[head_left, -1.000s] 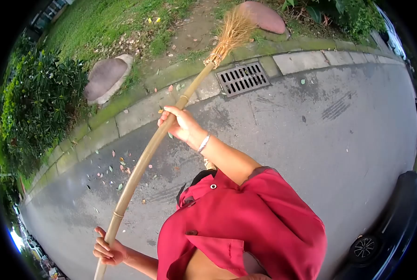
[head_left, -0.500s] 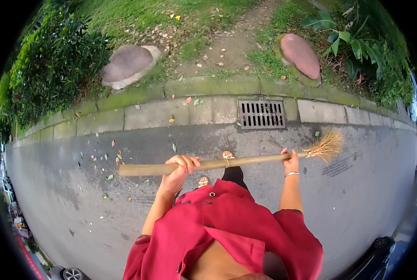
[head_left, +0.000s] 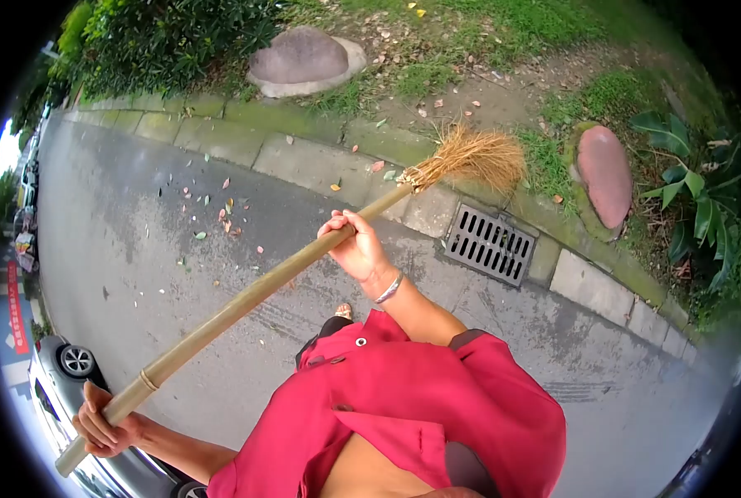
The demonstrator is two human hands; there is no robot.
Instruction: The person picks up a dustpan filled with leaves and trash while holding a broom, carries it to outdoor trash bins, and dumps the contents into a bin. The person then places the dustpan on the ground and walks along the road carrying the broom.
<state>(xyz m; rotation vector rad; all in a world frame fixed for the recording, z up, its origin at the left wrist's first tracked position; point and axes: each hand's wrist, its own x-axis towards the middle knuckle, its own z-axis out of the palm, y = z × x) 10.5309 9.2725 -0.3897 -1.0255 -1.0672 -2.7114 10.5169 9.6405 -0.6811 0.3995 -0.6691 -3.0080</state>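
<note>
A straw broom with a long bamboo handle (head_left: 246,297) runs slantwise across the view, from low left up to the centre. Near the lower end of the handle, my left hand (head_left: 105,425) is closed around it. My right hand (head_left: 356,243), with a silver bangle at the wrist, grips the pole close below the bristles. The bristle head (head_left: 474,158) points up and to the right, overlapping the mossy kerb in this view. Scattered fallen leaves (head_left: 221,203) lie on the road to the left of the broom head.
A metal drain grate (head_left: 491,246) is set beside the kerb (head_left: 291,164). Beyond it are grass, a grey-brown rock (head_left: 297,56) and a reddish rock (head_left: 604,176). Bushes (head_left: 163,41) stand at the upper left. A silver car (head_left: 63,373) is parked at the lower left.
The broom has swung from nearly level to a steep slant, bristles up and left. My right hand has moved up and left with it, my left hand down and left. The view has turned.
</note>
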